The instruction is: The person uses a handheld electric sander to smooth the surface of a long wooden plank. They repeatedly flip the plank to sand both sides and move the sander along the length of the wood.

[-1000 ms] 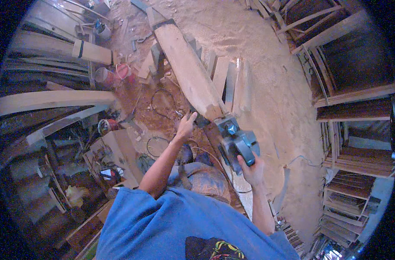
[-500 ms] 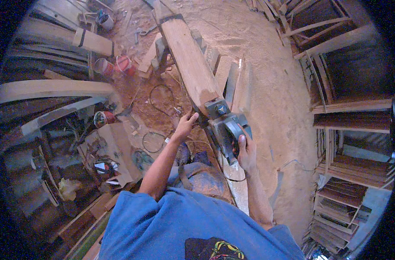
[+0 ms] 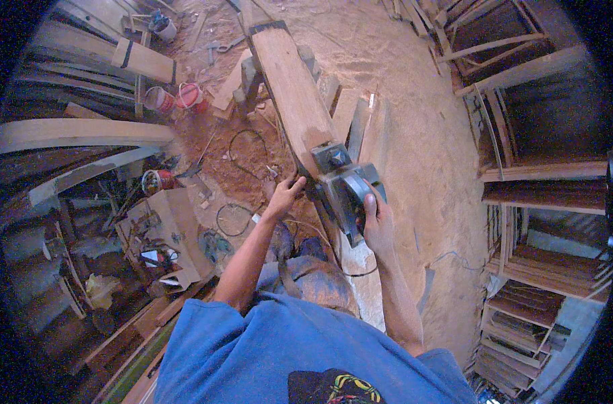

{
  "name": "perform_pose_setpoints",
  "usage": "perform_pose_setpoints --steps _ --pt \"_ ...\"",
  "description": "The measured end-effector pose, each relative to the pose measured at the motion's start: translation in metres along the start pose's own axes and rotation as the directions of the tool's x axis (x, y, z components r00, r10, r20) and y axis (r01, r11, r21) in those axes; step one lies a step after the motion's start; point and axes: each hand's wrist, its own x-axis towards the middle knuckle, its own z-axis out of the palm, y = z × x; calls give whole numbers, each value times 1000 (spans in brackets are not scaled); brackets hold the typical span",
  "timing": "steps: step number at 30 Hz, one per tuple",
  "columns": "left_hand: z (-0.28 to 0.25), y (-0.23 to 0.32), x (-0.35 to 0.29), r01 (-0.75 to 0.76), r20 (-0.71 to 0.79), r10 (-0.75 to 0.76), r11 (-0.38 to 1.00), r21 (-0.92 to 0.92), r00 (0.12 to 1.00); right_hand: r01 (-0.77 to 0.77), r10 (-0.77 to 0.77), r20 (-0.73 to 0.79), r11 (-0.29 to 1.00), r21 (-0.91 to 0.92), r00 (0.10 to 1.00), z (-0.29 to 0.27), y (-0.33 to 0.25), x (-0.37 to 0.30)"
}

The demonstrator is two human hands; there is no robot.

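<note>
A long wooden plank [image 3: 299, 101] runs away from me, with a darker patch near the tool. On its near part rests a dark electric planer [image 3: 334, 183] with a curved handle. My right hand [image 3: 378, 222] is closed round that handle, thumb on top. At the plank's left edge, beside the planer's front, my left hand [image 3: 286, 196] is closed on the edge; some of its fingers are hidden underneath. A dark cord [image 3: 360, 273] loops behind the planer, over the pale near end of the plank.
Wooden blocks [image 3: 248, 79] stand under the plank's far part. Left of it are red buckets [image 3: 190, 96], a cable loop [image 3: 233, 219] and a curved timber [image 3: 84, 137]. Sawdust covers the floor [image 3: 431, 168] to the right. Shelves of boards [image 3: 545, 182] line the right side.
The planer and my right hand have shifted slightly forward along the plank, away from me. My left hand stays at the plank's edge.
</note>
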Motion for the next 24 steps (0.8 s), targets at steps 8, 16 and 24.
perform_pose_setpoints --steps 8,16,24 --pt "-9 -14 13 -24 14 22 993 114 1000 197 -208 -73 971 -135 975 36 -38 98" --pt "2 20 -2 -172 -27 184 955 242 983 108 -102 -173 994 29 980 49 -38 89" --pt "-7 32 3 -64 43 51 899 433 998 190 -228 -283 969 -156 932 76 -48 173"
